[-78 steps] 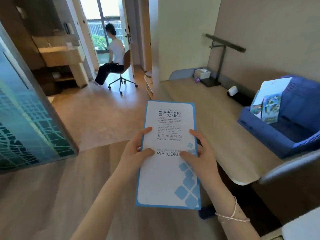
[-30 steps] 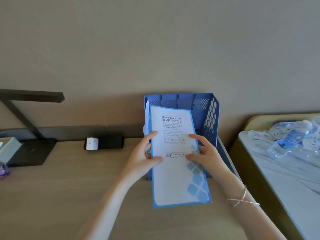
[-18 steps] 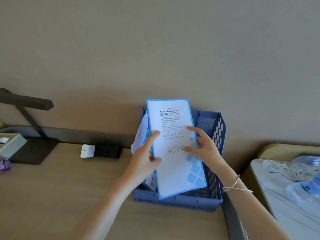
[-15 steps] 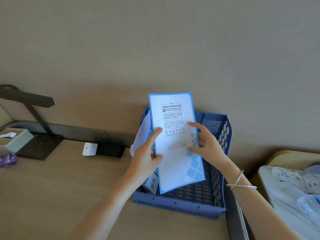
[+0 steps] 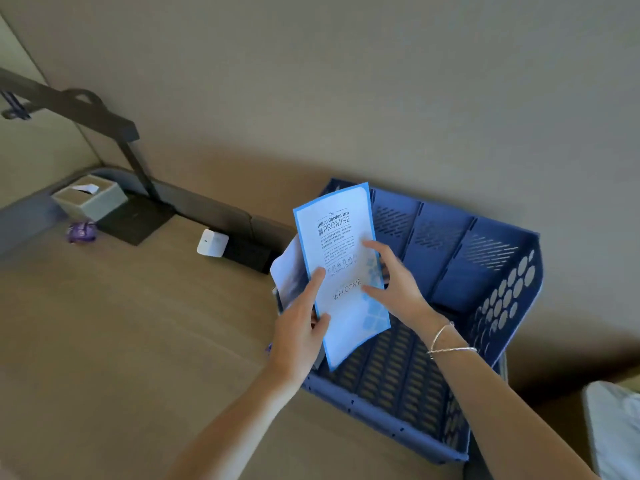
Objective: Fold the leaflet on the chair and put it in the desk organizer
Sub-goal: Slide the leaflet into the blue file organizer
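The folded white leaflet (image 5: 341,258) with a blue border and "WELCOME" print stands nearly upright inside the blue perforated desk organizer (image 5: 446,348). Its lower corner reaches down to the organizer's slotted floor near the left wall. My left hand (image 5: 301,327) pinches its left edge, thumb on the front. My right hand (image 5: 391,282) holds its right edge with spread fingers; a thin bracelet circles that wrist. Another white paper (image 5: 289,271) leans in the organizer just behind and left of the leaflet.
The organizer rests on a wooden desk (image 5: 121,341) against a beige wall. To the left are a white charger (image 5: 212,242), a black lamp (image 5: 131,168) on its base, a grey tissue box (image 5: 90,197) and a small purple object (image 5: 81,232). A pale surface (image 5: 613,427) shows at the lower right.
I turned from the room to the desk and brought the leaflet over the organizer. In the last half second it sank lower and tilted left inside the organizer.
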The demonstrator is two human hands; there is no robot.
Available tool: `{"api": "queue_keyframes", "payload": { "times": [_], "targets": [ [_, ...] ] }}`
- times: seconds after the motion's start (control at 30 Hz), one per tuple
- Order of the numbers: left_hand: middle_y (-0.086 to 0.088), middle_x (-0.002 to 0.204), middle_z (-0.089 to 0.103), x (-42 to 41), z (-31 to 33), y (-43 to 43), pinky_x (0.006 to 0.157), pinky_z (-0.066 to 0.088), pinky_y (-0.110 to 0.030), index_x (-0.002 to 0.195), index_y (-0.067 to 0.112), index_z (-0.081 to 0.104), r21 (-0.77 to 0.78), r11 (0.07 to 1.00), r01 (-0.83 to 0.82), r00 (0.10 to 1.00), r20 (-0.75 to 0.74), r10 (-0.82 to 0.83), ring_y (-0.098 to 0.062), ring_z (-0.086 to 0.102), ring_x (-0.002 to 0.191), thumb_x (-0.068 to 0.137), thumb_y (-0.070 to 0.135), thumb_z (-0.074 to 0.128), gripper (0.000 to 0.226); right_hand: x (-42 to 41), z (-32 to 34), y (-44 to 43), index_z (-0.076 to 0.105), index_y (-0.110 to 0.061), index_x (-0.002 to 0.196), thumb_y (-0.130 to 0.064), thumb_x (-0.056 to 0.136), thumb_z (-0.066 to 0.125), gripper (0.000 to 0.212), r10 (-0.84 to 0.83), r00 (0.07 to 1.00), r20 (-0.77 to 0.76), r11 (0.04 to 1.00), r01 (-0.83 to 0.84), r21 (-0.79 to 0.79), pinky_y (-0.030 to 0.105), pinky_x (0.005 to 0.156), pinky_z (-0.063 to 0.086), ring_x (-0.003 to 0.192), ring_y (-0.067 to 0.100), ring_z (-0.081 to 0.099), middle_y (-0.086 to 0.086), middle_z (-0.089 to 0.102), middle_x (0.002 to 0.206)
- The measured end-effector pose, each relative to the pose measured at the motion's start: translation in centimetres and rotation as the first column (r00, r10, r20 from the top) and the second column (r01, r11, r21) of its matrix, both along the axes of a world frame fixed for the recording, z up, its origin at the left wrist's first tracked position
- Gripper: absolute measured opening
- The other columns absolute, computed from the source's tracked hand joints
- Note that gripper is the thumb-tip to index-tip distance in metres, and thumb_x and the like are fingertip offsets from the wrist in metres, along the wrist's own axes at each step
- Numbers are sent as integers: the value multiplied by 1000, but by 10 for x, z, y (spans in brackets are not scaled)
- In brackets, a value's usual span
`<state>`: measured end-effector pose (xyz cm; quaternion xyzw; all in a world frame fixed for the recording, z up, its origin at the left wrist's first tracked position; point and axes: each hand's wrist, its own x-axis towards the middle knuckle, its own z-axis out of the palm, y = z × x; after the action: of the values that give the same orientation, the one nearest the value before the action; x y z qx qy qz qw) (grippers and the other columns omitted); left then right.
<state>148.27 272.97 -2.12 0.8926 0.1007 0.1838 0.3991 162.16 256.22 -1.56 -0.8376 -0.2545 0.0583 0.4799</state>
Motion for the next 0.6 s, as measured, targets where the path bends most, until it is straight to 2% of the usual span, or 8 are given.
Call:
{"api": "queue_keyframes", "payload": {
  "times": [0.07, 0.17, 0.23, 0.3, 0.37, 0.5, 0.6],
  "targets": [
    [4, 95, 69, -1, -9, -2, 66, 55, -32, 143, 49, 24, -5, 999, -43, 999, -22, 43, -11, 59, 64, 86, 12, 66, 80, 7, -11, 7, 38, -55, 135, -1, 77, 77, 88, 29, 1000, 11, 999, -29, -23, 26, 91, 45, 102, 0, 51, -24, 50, 116],
    [6, 79, 64, -3, -21, -5, 64, 51, -28, 142, 51, 24, -25, 997, -77, 996, -39, 76, -11, 59, 66, 86, 14, 66, 79, 15, -24, 15, 38, -56, 136, 1, 78, 76, 89, 72, 997, 13, 997, -71, -43, 15, 88, 40, 106, -11, 48, -6, 52, 120],
    [7, 91, 65, -3, -29, -5, 69, 53, -28, 143, 48, 24, -16, 997, -79, 997, -29, 78, -9, 62, 72, 87, 12, 66, 79, 19, -32, 19, 39, -55, 136, 2, 78, 75, 89, 82, 996, 25, 996, -81, -48, 8, 84, 40, 102, -13, 48, -5, 52, 117],
    [7, 99, 64, -4, -36, -5, 70, 53, -23, 144, 47, 22, -19, 997, -70, 997, -16, 70, -8, 64, 74, 88, 9, 65, 81, 23, -38, 21, 40, -52, 137, 3, 77, 74, 88, 89, 995, 35, 995, -88, -40, 3, 86, 39, 103, -13, 49, -1, 52, 118],
    [3, 94, 63, -5, -41, -5, 70, 52, -19, 144, 51, 18, -29, 998, -55, 998, -24, 54, -10, 64, 74, 88, 5, 63, 85, 27, -44, 22, 39, -54, 137, 4, 78, 73, 90, 101, 994, 38, 994, -100, -41, 7, 90, 40, 108, -10, 49, 0, 52, 121],
    [-6, 87, 61, -6, -50, -8, 75, 56, -38, 143, 56, 15, -38, 998, -47, 995, -87, 44, -17, 64, 79, 90, 3, 60, 88, 31, -55, 23, 37, -62, 135, 5, 80, 72, 94, 122, 992, 23, 992, -121, -39, 18, 98, 42, 113, -8, 49, -8, 51, 120],
    [-7, 91, 62, -4, -51, -8, 77, 57, -42, 141, 55, 19, -65, 997, -52, 995, -88, 46, -18, 66, 83, 90, 2, 61, 84, 36, -57, 27, 39, -55, 139, 7, 79, 72, 93, 150, 988, 23, 988, -149, -26, 23, 104, 43, 116, -10, 47, -10, 51, 123]
  ]
}}
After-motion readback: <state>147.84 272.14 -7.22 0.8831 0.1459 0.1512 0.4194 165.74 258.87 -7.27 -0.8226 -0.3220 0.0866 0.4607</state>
